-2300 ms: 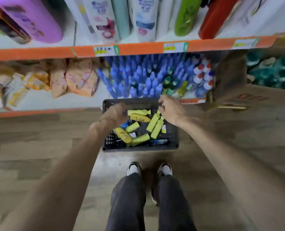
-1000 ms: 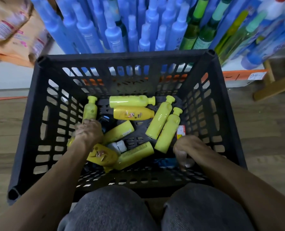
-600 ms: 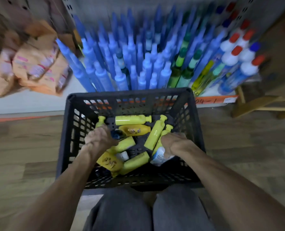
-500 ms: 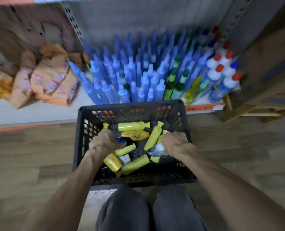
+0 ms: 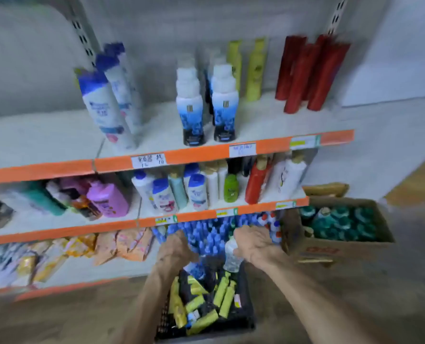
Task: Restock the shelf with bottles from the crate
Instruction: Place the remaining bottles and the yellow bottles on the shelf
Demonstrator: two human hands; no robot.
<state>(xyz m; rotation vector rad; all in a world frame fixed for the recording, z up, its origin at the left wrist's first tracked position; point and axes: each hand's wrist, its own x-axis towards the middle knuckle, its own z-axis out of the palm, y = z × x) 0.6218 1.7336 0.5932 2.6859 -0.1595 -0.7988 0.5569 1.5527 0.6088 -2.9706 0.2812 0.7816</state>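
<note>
Plastic, small, probably light and slick: the pale bottle (image 5: pixel 232 254) sits in the right hand (image 5: pixel 253 244), fingers wrapped round its body, above the crate (image 5: pixel 246 319) near the bottom shelf (image 5: pixel 65 289). Mid-body looks the surest hold. Left hand (image 5: pixel 175 249) curls downward — whether it holds anything, I cannot tell.

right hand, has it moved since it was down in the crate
Yes: the right hand, gripping a bottle, has risen above the crate's far rim.

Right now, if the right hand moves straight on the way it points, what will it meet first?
Probably the blue bottles packed on the lowest shelf; the right hand, gripping a bottle, points at them. Depth is unclear.
</note>
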